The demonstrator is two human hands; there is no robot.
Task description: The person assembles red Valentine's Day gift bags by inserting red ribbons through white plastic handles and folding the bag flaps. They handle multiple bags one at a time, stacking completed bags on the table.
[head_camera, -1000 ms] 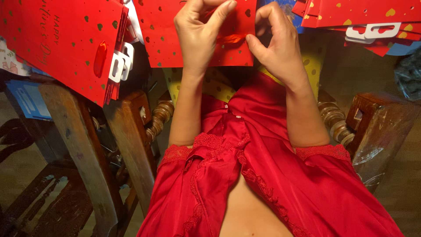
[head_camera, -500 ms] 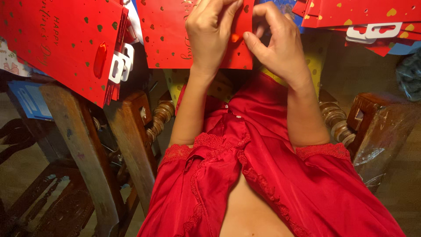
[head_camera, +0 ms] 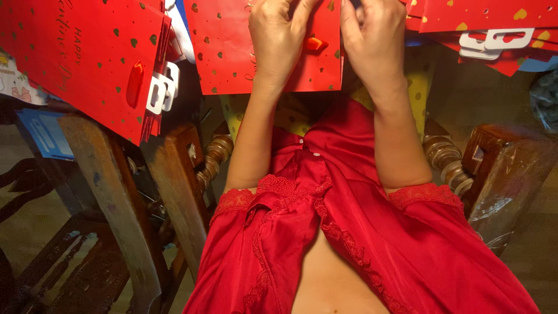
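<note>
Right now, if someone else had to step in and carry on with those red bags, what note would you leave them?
Left hand: fingers pressed on the red paper bag in front of the person, next to its orange-red handle piece.
Right hand: at the same bag's right edge, by the handle piece; its grip is partly cut off by the frame.
Other things: a stack of red bags with white plastic handles lies to the left; more red bags lie at upper right.
Done: stacks already lie on both sides.
Left: the bag under the hands is in work; how far along cannot be told.
</note>
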